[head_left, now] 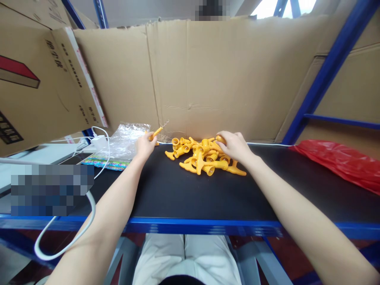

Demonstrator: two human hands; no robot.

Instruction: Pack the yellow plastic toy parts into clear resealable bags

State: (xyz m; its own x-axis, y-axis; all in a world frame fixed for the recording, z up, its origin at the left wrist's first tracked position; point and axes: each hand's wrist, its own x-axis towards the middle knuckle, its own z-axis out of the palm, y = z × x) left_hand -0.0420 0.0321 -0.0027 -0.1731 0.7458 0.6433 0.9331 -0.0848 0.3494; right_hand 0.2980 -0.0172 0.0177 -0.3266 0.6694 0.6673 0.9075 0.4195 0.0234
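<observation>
My left hand (145,145) is closed on a yellow corkscrew-like piece (158,131) with a metal spiral that points up and to the right. My right hand (234,145) is at the right edge of a pile of yellow plastic parts (199,150), its fingers round a yellow part (220,139). The pile lies on the black tabletop, towards the back; it mixes hollow cups and T-shaped handles, several of each. Another bit of yellow shows just behind my left fingers.
Clear plastic bags (126,138) lie left of my left hand, near a white charger (100,143) and looping white cables. A red plastic bag (338,160) is at the right. Cardboard (231,79) walls the back; a blue rail (208,227) edges the front.
</observation>
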